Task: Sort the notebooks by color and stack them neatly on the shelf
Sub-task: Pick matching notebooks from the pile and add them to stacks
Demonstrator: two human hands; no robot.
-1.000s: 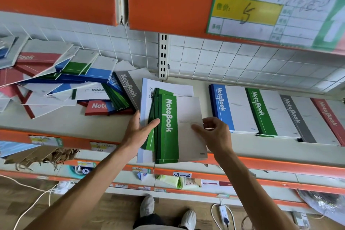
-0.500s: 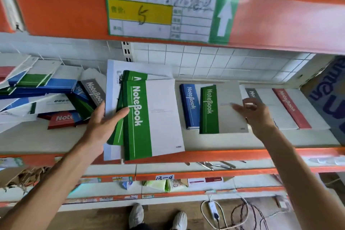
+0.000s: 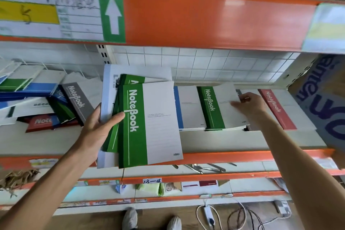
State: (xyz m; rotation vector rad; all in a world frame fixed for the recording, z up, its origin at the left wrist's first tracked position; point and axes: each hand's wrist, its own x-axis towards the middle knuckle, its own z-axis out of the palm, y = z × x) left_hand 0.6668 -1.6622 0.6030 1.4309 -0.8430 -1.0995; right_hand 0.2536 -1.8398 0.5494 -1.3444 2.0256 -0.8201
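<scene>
My left hand (image 3: 98,129) grips a fanned bundle of green notebooks (image 3: 151,123) with a white sheet behind, held up before the shelf (image 3: 233,142). My right hand (image 3: 249,103) reaches right and holds the right edge of one green notebook (image 3: 222,106), which lies on the sorted green stack. A blue stack (image 3: 186,108) lies left of it, partly hidden by the bundle. A grey stack is mostly hidden under my right hand. A red stack (image 3: 276,110) lies at the far right. An unsorted heap of notebooks (image 3: 46,99) covers the shelf's left part.
An orange beam (image 3: 205,18) with a paper label (image 3: 52,11) runs overhead. A cardboard box (image 3: 321,102) stands at the shelf's right end. Metal utensils (image 3: 203,167) lie on the lower shelf. Cables and a power strip (image 3: 209,213) lie on the floor by my feet.
My right hand took one green notebook off the bundle and carried it right onto the green stack. The view swung right and up. My left hand kept the bundle.
</scene>
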